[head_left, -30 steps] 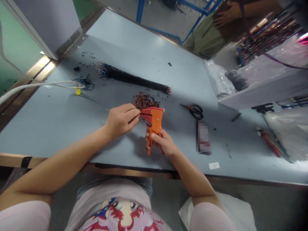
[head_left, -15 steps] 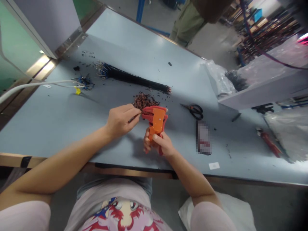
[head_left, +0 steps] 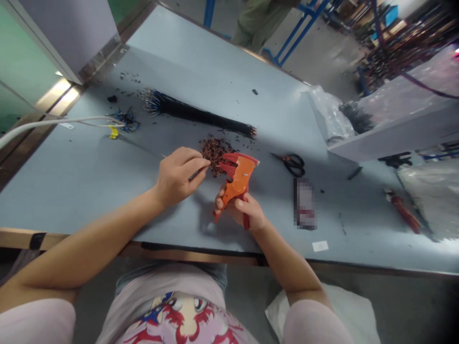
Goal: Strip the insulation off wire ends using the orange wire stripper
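Observation:
My right hand (head_left: 242, 210) is wrapped round the handles of an orange and red wire stripper (head_left: 241, 177). The stripper's red jaws point left and stand apart. Just left of them, my left hand (head_left: 181, 174) is closed in a pinch on a thin wire, most of which the fingers hide. Beneath the jaws and fingertips lies a pile of small brown and dark scraps (head_left: 214, 148). Beyond the pile, a long bundle of black wires (head_left: 201, 114) lies across the table, with blue and bare metal ends at its left.
Black-handled scissors (head_left: 294, 165) and a blurred-out flat object (head_left: 304, 203) lie to the right. Farther right are red-handled pliers (head_left: 405, 212) and plastic bags (head_left: 430, 191). A white cable (head_left: 53, 122) with a yellow tag (head_left: 114, 132) enters from the left. A person (head_left: 258, 24) stands beyond the table.
The stripper has tilted and moved slightly right, away from my left fingertips. Its handles have spread and its jaws have opened. The person beyond the table has shifted left.

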A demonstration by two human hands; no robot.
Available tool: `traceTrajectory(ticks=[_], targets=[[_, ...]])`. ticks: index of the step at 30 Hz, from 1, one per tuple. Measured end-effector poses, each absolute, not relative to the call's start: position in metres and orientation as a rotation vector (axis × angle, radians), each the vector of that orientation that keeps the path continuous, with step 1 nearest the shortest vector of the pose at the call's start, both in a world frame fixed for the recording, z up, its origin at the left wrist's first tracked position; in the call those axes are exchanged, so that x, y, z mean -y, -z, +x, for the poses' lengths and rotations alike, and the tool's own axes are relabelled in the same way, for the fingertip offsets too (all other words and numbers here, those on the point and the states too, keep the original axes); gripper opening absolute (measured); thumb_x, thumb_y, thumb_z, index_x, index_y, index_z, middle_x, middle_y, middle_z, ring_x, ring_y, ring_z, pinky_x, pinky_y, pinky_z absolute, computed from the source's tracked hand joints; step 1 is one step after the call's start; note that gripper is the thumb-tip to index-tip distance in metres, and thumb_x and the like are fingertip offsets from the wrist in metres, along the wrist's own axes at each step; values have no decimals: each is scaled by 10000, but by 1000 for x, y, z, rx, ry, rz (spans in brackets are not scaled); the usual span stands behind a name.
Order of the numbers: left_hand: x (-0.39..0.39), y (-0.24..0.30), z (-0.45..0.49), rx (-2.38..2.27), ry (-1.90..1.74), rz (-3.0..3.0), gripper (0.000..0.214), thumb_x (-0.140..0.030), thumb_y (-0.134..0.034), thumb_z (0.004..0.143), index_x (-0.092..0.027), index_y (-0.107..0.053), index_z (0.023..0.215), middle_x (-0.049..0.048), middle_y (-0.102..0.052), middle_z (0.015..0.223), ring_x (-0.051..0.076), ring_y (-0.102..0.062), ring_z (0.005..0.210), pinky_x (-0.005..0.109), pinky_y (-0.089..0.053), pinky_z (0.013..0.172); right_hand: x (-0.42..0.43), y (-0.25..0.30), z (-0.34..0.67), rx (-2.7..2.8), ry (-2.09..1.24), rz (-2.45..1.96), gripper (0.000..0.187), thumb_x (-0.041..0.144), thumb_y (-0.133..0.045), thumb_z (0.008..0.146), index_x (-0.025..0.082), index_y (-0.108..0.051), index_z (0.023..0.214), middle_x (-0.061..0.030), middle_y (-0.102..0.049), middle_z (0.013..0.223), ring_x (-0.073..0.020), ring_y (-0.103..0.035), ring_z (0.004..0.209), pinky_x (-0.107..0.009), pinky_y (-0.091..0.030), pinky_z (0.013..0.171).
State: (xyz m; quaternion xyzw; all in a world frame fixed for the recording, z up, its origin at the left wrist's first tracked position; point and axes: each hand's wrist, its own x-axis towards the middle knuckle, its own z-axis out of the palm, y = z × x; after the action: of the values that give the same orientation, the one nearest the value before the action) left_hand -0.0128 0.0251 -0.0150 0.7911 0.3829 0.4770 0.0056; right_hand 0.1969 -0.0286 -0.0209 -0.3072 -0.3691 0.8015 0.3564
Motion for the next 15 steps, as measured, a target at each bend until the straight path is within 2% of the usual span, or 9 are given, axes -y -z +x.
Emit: traceTrajectory(ticks=[15], targets=[[-24,12,-14,-1230,-1490,2442,83,-187,-567,834,-208,-636,875,35,-646,847,158,-602,814,294,-499,735,31,25,199,1001,-2107,-808,441,424,-731,729,153,-560,1032,-52,-610,847,-197,-632,765,-409,-530,756]])
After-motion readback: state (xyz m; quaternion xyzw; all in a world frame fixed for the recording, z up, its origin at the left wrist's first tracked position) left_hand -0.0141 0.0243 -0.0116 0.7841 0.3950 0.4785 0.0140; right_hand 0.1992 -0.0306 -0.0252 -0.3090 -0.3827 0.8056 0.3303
